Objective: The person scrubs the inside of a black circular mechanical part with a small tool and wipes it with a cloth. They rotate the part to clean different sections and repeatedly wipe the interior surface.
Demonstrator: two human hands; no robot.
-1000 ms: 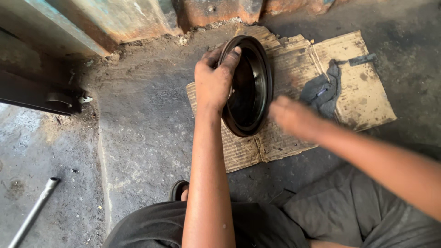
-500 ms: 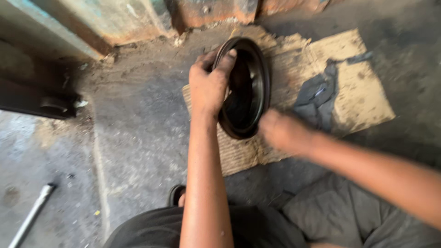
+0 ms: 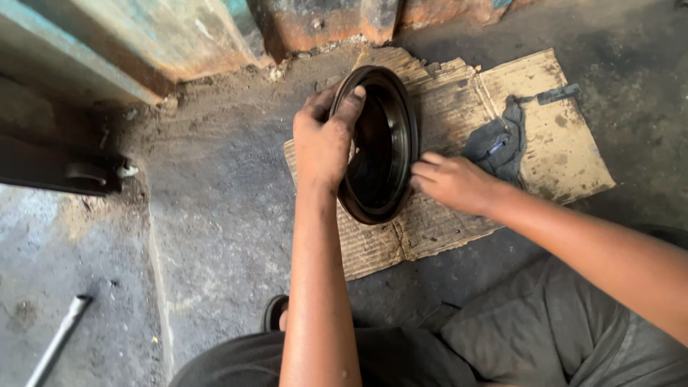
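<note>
Left hand (image 3: 322, 147) clenched on rim of dark metal ring (image 3: 378, 143), upright at cardboard (image 3: 559, 136) left edge | right hand (image 3: 451, 180) touches rim, loose | likely heavy, stiff, greasy; best held by rim

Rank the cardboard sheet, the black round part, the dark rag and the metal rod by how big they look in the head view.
1. cardboard sheet, largest.
2. black round part, held on edge by the left hand, so its face looks narrowed.
3. dark rag and metal rod: unsure; the rod is longer but thin and cut off by the picture's edge.
</note>
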